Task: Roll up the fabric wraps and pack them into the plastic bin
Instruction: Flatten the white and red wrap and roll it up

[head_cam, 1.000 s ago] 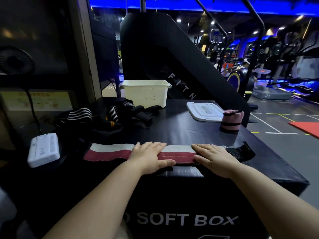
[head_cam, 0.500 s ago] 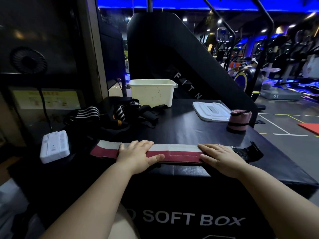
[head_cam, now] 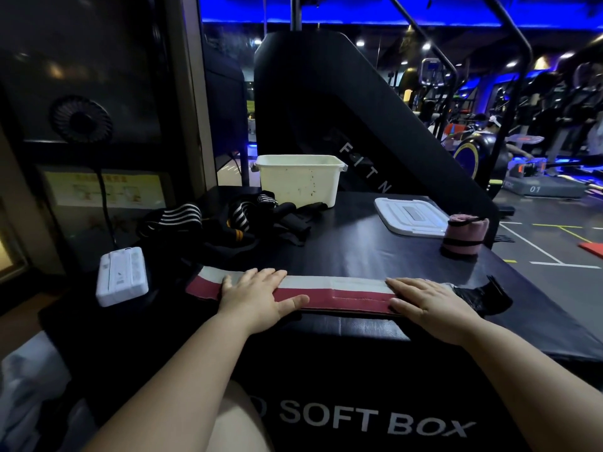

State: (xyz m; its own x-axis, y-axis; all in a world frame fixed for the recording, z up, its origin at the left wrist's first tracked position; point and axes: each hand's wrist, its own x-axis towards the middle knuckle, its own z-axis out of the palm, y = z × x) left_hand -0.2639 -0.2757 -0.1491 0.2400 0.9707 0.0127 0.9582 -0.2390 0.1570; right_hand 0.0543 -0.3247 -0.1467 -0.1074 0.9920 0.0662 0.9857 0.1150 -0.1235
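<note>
The left hand (head_cam: pixel 257 296) and right hand (head_cam: pixel 424 303) lie open and flat, gripping nothing, pressing the red-and-white wrap (head_cam: pixel 332 288) out unrolled, well in front of the plastic bin (head_cam: pixel 298 181). One pink roll (head_cam: pixel 465 236) stands unpacked to the bin's right and black striped wraps (head_cam: pixel 228 223) lie heaped at its front left, so most of the job looks undone

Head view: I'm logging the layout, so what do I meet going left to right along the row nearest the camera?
In order: white flat device → left hand → right hand → black strap piece. Both hands lie flat on the red-and-white wrap, so it is left out.
</note>
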